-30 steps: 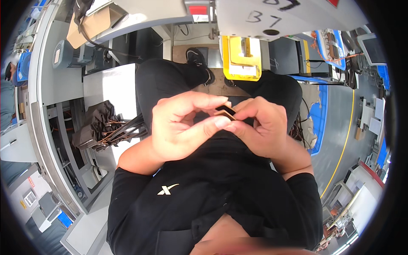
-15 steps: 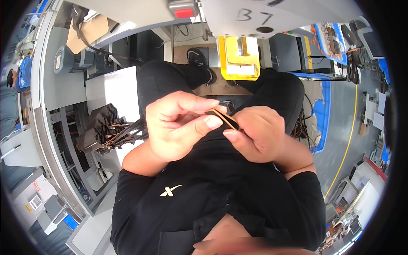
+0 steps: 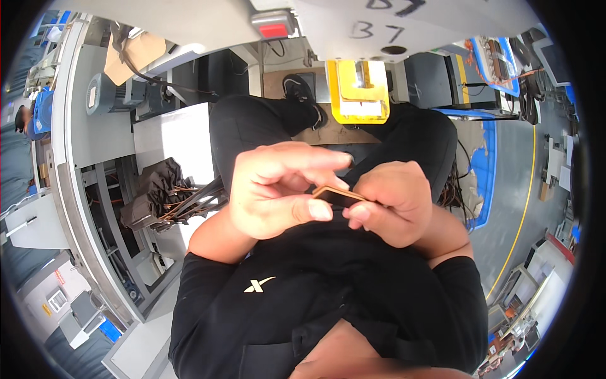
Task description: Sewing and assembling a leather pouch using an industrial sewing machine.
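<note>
A small bent strip (image 3: pixel 339 197), black on its inner face with tan edges and leather-like, is held in front of my chest. My right hand (image 3: pixel 398 202) is closed on its right end, thumb in front and curled fingers behind. At the strip's left end is my left hand (image 3: pixel 271 192), its thumb against the lower corner and its index finger raised above the strip. The left hand's other fingers are partly hidden behind the thumb and strip.
Beyond my hands a yellow machine part (image 3: pixel 360 95) hangs under a pale machine body (image 3: pixel 429 31) with a red button (image 3: pixel 273 30). Dark strips with tan edges (image 3: pixel 158 196) lie bundled at the left. A blue-edged bin (image 3: pixel 485 170) stands at the right.
The strip has turned, so more of its black face shows, and its fold has opened wider. My left index finger has lifted off it. Both hands have shifted slightly right.
</note>
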The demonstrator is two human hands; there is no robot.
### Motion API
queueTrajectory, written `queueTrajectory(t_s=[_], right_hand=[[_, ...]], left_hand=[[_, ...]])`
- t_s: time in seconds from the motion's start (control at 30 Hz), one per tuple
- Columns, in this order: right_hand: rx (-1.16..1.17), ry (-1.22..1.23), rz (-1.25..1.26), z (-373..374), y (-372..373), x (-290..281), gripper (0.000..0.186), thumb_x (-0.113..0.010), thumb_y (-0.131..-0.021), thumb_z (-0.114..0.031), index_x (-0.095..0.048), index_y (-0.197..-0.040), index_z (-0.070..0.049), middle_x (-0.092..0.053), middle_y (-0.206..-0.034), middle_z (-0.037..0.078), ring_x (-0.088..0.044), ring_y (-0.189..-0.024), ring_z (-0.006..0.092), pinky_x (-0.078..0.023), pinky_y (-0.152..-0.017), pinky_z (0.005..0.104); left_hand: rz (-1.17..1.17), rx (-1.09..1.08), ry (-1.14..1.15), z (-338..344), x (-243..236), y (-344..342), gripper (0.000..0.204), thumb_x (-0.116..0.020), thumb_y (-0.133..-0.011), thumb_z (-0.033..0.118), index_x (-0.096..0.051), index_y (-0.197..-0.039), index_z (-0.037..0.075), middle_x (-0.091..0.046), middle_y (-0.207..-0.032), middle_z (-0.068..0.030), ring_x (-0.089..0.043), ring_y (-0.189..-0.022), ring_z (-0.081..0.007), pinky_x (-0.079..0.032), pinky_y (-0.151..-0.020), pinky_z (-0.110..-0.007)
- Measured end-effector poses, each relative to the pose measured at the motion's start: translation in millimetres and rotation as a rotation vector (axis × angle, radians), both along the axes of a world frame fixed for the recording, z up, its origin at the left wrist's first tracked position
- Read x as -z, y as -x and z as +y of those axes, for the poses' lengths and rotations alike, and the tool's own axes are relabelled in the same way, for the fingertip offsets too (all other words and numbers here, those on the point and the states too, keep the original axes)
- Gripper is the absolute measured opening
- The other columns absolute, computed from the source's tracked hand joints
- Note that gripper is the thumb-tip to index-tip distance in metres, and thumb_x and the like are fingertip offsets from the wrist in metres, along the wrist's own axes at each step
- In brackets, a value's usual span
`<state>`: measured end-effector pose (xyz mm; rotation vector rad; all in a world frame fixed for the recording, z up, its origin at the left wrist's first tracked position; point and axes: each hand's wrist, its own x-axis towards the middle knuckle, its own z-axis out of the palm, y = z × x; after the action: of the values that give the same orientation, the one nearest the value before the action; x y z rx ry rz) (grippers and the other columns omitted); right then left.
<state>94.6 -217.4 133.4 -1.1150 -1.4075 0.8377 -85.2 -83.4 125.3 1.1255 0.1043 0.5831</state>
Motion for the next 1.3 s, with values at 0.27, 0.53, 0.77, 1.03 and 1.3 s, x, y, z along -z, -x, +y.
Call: queueTrajectory(t_s=[0.27,0.53,0.77,1.03,1.3], right_hand=[[-0.207,0.260,0.384,-1,-11,-3,0.024,-0.067,-0.096,-0.010,-0.069,-0.075,0.000,-0.065,-0.060,0.006,-0.060,-0.046,0.0115,-0.042,-0.043,0.0255],[-0.185,0.261,0.605,-4,-8,2,0.028,-0.066,-0.094,-0.012,-0.067,-0.070,0.002,-0.063,-0.056,0.007,-0.054,-0.041,0.0113,-0.037,-0.039,0.0253],[-0.182,0.458,0.676,-5,-11,4,0.030,-0.065,-0.097,-0.016,-0.068,-0.074,0.003,-0.065,-0.058,0.006,-0.054,-0.044,0.0091,-0.037,-0.041,0.0242],[0.148,0.290,0.507,-10,-18,10,0.025,-0.071,-0.095,-0.002,-0.066,-0.119,0.006,-0.070,-0.109,0.012,-0.067,-0.085,0.0105,-0.056,-0.077,0.0261],[0.445,0.259,0.254,29,-78,1,0.018,-0.077,-0.091,-0.007,-0.065,-0.101,0.001,-0.070,-0.083,0.006,-0.066,-0.071,0.0095,-0.054,-0.064,0.0250]], left_hand=[[-0.060,-0.005,-0.254,7,5,-9,0.039,-0.094,-0.075,0.018,-0.076,-0.103,-0.003,-0.072,-0.085,-0.0122,-0.068,-0.073,-0.0216,-0.051,-0.060,-0.030],[-0.114,-0.020,-0.344,6,3,-16,0.037,-0.092,-0.076,0.016,-0.075,-0.102,-0.004,-0.075,-0.088,-0.0139,-0.070,-0.075,-0.0229,-0.054,-0.064,-0.032],[-0.065,-0.040,-0.430,5,9,-13,0.035,-0.091,-0.078,0.014,-0.075,-0.104,-0.003,-0.074,-0.086,-0.0138,-0.070,-0.075,-0.0211,-0.054,-0.065,-0.030],[0.090,-0.382,-0.996,-4,15,-10,0.038,-0.091,-0.076,0.010,-0.070,-0.105,-0.002,-0.073,-0.091,-0.0127,-0.073,-0.080,-0.0268,-0.058,-0.068,-0.035],[-0.115,-0.485,-1.395,10,30,-41,0.048,-0.095,-0.066,0.018,-0.069,-0.104,0.002,-0.068,-0.094,-0.0080,-0.069,-0.083,-0.0272,-0.058,-0.071,-0.039]])
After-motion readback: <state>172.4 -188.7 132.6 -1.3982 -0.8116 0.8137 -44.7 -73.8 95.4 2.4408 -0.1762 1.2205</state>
